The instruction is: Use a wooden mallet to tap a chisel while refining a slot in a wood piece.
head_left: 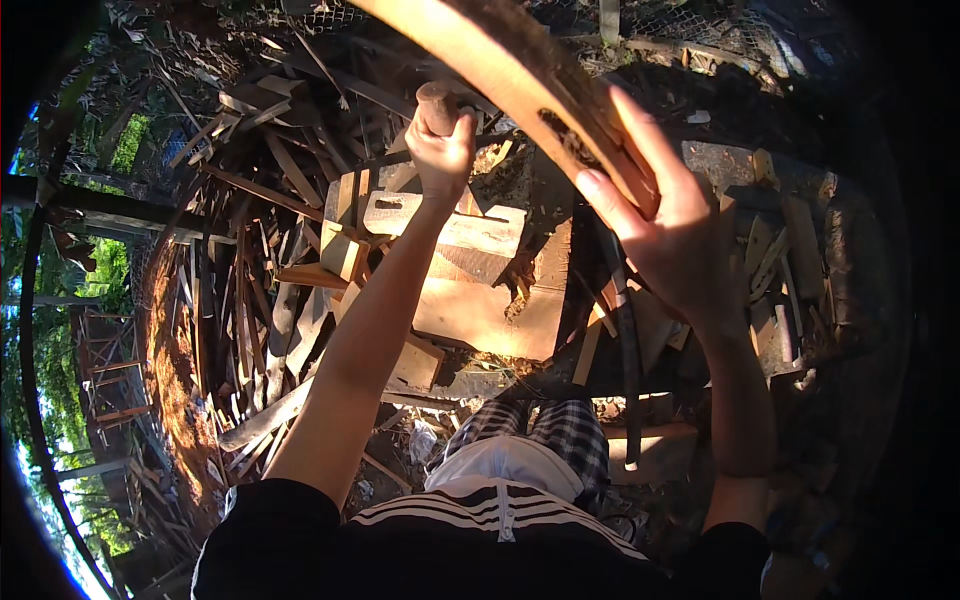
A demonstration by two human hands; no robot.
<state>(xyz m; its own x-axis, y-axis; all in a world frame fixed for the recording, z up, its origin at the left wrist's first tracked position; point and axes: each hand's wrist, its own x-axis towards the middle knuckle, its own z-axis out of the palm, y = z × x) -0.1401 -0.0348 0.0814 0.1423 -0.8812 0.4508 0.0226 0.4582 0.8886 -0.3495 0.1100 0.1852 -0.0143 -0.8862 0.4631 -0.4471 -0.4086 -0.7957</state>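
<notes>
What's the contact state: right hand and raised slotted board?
Touching. The head view shows the right hand gripping the raised slotted board between thumb and fingers.

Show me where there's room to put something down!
There's a bare patch on the pale board, between the small slotted piece and the board's near edge, left of the shavings. A narrow one lies right of the shavings. It's crowded with blocks on the left and scraps on the right. Up high, the right hand holds a long plank.
</notes>
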